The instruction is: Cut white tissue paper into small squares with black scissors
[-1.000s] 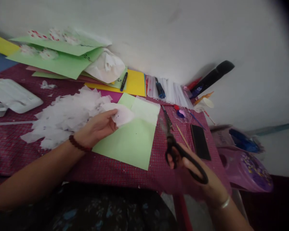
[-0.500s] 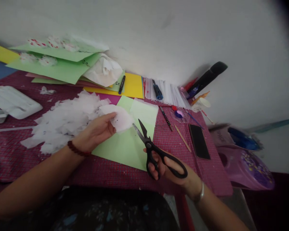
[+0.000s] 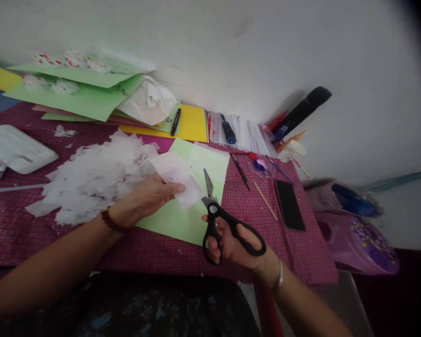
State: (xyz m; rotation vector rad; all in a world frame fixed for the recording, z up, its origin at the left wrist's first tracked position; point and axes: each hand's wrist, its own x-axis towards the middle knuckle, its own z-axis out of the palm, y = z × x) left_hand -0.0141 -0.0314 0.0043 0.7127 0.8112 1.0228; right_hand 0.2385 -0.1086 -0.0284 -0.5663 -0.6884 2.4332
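My left hand (image 3: pixel 154 194) pinches a thin white sheet of tissue-like paper (image 3: pixel 178 171) between thumb and fingers. My right hand (image 3: pixel 231 241) grips black-handled scissors (image 3: pixel 214 209) by their loops. Their blades are spread, the lower one running behind the sheet's right edge. Beneath both hands lies a light green sheet of paper (image 3: pixel 161 224). Left of the left hand a heap of cut white paper pieces (image 3: pixel 91 175) spreads over the checked red tablecloth.
Green card sheets (image 3: pixel 87 103) are stacked at the back left. A marker (image 3: pixel 176 122) rests on yellow card, and a cutter knife (image 3: pixel 228 131) lies on white strips. To the right are a pencil (image 3: pixel 265 200), a phone (image 3: pixel 289 206) and a pink container (image 3: pixel 358 243).
The scissors have moved slightly left, and one blade has gone behind the white sheet. My left hand has turned and shifted its hold, with the sheet now tilted differently.
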